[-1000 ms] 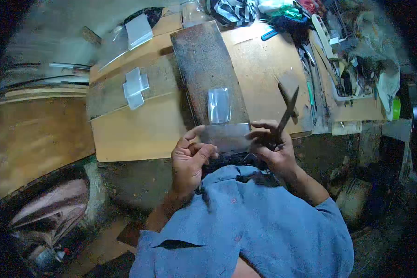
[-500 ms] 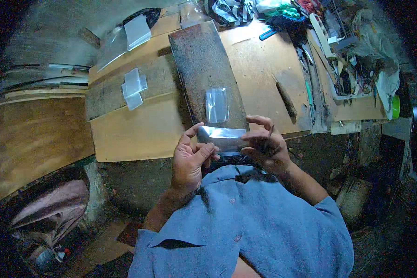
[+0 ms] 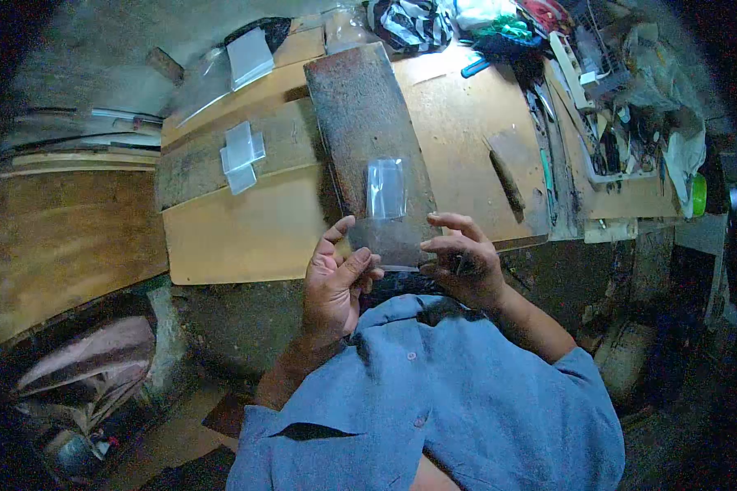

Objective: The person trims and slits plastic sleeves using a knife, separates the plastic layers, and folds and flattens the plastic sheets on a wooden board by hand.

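Observation:
A clear plastic sheet [image 3: 391,244] spans the gap between my two hands, close to my body at the near end of a dark worn board. My left hand [image 3: 336,274] pinches its left edge between thumb and fingers. At the opposite edge, my right hand [image 3: 469,260] closes its thumb and lower fingers, with the index finger raised; something dark shows in that palm, too unclear to name. Just beyond lies another clear plastic piece [image 3: 386,188], flat on the dark board [image 3: 356,106].
More clear plastic pieces [image 3: 241,155] lie on the left of the table [image 3: 237,237], with a white stack [image 3: 250,59] farther back. A wooden-handled tool [image 3: 508,184] rests at right, near a white basket of tools [image 3: 622,172]. A blue-handled item [image 3: 475,67] is at the back.
The sheet between my hands has tilted, losing its bright glare, so the board now shows through it. My right hand has shifted slightly left. The pieces on the table lie as before.

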`<act>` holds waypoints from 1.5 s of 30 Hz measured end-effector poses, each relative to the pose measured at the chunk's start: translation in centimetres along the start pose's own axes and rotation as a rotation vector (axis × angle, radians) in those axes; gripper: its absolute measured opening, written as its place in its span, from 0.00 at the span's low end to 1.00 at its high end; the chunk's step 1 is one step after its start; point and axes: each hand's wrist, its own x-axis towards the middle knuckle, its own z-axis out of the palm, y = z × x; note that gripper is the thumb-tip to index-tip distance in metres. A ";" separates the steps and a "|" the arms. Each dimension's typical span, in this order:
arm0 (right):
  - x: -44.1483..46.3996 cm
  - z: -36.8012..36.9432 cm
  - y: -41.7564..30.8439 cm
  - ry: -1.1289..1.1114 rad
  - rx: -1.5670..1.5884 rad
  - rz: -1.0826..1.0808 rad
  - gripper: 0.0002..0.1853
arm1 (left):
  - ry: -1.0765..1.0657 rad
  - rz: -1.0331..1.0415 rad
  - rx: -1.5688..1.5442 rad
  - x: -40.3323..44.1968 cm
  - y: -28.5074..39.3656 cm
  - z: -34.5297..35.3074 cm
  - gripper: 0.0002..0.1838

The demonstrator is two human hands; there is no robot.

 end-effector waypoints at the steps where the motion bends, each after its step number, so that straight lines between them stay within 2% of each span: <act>1: 0.0 0.1 0.1 0.000 -0.011 -0.012 0.17 | 0.001 0.001 0.000 0.0 0.0 -0.1 0.27; 4: 0.0 0.2 0.2 -0.003 -0.022 -0.038 0.18 | -0.019 0.061 -0.044 0.3 -0.1 -0.7 0.25; 10: -0.2 1.1 0.7 0.150 0.021 0.033 0.22 | -0.033 0.082 -0.127 0.7 -0.1 -1.3 0.25; 13: 0.0 1.2 1.0 0.121 0.003 0.046 0.22 | -0.089 0.083 -0.151 0.8 -0.2 -1.6 0.25; 15: 0.2 1.4 1.5 0.085 0.025 -0.107 0.20 | -0.076 0.065 -0.183 0.8 -0.1 -1.4 0.24; 22: 1.2 1.5 1.3 0.066 -0.103 -0.190 0.17 | -0.054 0.034 -0.166 0.3 -0.1 -0.8 0.23; 25: 1.3 1.5 1.2 0.054 -0.145 -0.301 0.14 | -0.041 0.033 -0.116 0.2 -0.4 -1.0 0.23; 27: 0.8 1.4 0.7 0.013 0.053 -0.088 0.12 | -0.021 0.020 -0.113 0.1 -0.3 -0.8 0.22; 31: 1.1 1.6 -0.3 0.142 -0.055 -0.134 0.16 | -0.051 0.056 -0.075 0.0 -0.3 -0.8 0.23; 33: 0.5 1.1 -0.6 0.077 0.314 0.212 0.23 | 0.013 0.113 0.119 0.1 -0.6 -0.9 0.23; 34: 0.3 0.6 -1.0 0.033 0.477 0.407 0.27 | 0.012 0.111 0.119 0.1 -0.7 -0.9 0.23; 35: 0.4 0.5 -1.5 0.036 0.477 0.408 0.27 | -0.004 0.138 0.155 0.1 -0.9 -1.0 0.22; 37: 0.7 0.5 -2.2 0.088 0.921 0.516 0.28 | -0.021 0.165 0.193 0.1 -1.0 -1.0 0.20; 38: 0.9 -0.1 -2.6 0.046 0.791 0.597 0.30 | -0.034 0.179 0.241 0.0 -1.0 -1.0 0.20; 39: 0.8 0.0 -2.7 0.048 0.792 0.599 0.30 | -0.047 0.193 0.288 -0.1 -1.0 -0.9 0.19; 41: 0.9 0.4 -2.8 0.054 0.538 0.559 0.32 | -0.055 0.170 0.322 -0.1 -0.9 -1.0 0.19; 45: 0.8 0.2 -2.6 0.068 0.568 0.615 0.33 | -0.057 0.076 0.376 -0.1 -0.5 -0.8 0.19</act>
